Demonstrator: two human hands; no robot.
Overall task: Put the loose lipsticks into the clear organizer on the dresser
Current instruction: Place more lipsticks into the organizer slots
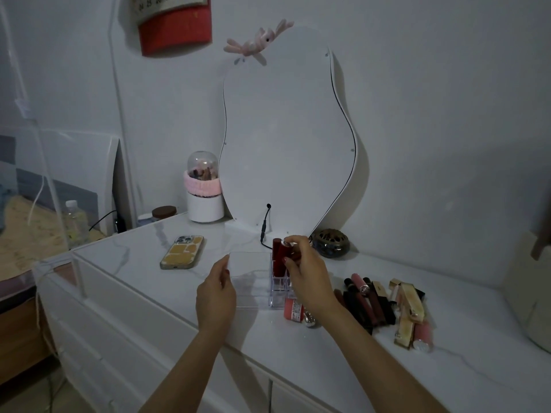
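Clear organizer (pixel 253 281) sits center frame on the white dresser (pixel 298 353), gridded slots on its right side. Dark red lipsticks (pixel 278 257) stand upright in the back slots. Loose lipsticks (pixel 384 305), black, maroon, gold and pink tubes, lie in a pile right of center; a coral one (pixel 292 310) lies against the organizer's front.

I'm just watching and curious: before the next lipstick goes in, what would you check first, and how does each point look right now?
1. Clear organizer steadied: ok, left hand holds its edge.
2. Red lipstick seated in a slot: cannot tell, right hand pinches it.
3. Free slots left: ok, front ones look empty.
4. Loose lipsticks within reach: ok, lying right of the organizer.
5. Phone clear of the work: ok.
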